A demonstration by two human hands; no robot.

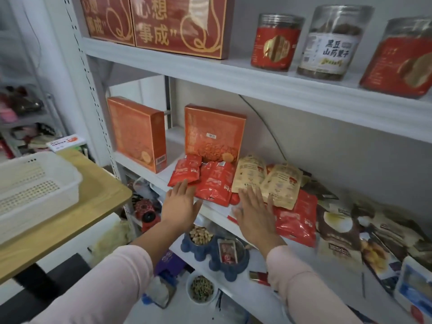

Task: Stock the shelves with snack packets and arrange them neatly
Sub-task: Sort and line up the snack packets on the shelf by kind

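Red snack packets [214, 181] lie in a loose pile on the middle shelf [140, 168], with two beige packets [278, 183] on top to the right and more red ones [297, 220] spilling toward the front edge. My left hand [180, 202] is flat with straight fingers, its fingertips at the leftmost red packet [185, 173]. My right hand [256, 212] is also flat and open, over the edge of the pile below the beige packets. Neither hand holds anything.
Two orange boxes [138, 134] [214, 134] stand at the back of the shelf. Dark packets [364, 232] lie to the right. Jars [330, 43] and red boxes [180, 22] fill the shelf above. A white basket [35, 190] sits on a wooden table [98, 195] at left. Bowls [201, 237] stand below.
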